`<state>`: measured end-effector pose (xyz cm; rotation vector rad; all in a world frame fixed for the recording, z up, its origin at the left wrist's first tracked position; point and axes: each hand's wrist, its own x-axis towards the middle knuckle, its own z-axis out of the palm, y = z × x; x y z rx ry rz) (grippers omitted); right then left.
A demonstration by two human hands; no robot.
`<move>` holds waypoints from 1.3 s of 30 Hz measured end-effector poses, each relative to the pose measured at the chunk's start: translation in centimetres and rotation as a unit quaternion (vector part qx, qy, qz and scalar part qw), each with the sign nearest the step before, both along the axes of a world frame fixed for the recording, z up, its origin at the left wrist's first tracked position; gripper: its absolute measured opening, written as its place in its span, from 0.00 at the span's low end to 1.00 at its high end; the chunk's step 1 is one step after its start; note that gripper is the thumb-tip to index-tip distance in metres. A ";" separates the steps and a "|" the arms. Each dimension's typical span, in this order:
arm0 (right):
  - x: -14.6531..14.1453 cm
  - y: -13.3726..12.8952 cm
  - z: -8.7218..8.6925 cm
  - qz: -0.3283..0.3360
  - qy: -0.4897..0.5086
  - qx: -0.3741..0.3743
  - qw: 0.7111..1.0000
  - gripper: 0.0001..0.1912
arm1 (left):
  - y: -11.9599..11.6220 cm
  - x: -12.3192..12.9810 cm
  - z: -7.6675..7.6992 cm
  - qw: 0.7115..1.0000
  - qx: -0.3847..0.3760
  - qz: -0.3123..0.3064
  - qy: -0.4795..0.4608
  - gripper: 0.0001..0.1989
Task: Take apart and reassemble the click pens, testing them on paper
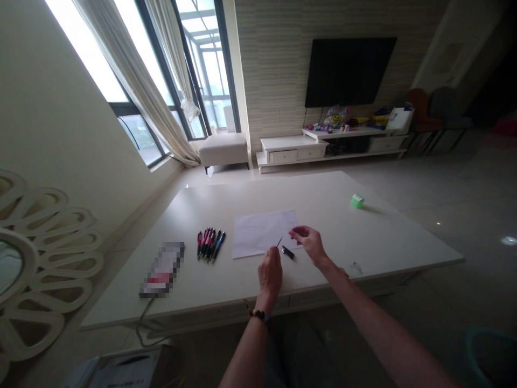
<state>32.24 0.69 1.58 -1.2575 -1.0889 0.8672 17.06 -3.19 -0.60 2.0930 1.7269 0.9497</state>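
Observation:
My left hand (270,275) is closed around a thin dark pen (278,243), whose tip points up and away over the edge of a white sheet of paper (262,234). My right hand (309,242) hangs just above the sheet's right corner, fingers loose and holding nothing I can see. A black pen cap (288,252) lies on the white table (323,215) between my hands, nearest my right hand. Left of the paper lies a row of several red and black pens (210,244), with some blue among them.
A pixelated flat package (162,269) lies near the table's left edge, with a cable hanging below it. A small green-and-white object (357,201) sits at the far right. A small clear item (357,267) lies near the front right edge.

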 end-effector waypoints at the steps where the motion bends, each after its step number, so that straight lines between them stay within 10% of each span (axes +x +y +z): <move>1: -0.5 -0.2 0.6 -0.002 0.040 0.011 0.999 0.18 | 0.0 0.0 0.0 1.000 0.006 -0.007 0.002 0.12; 7: -2.4 -1.0 2.8 0.020 0.083 0.031 0.996 0.18 | -0.1 -0.1 -0.1 1.000 0.014 -0.022 0.012 0.13; 39: -2.5 -1.5 2.8 0.003 0.073 0.041 0.996 0.19 | -0.3 0.0 0.4 1.000 0.001 -0.021 0.017 0.13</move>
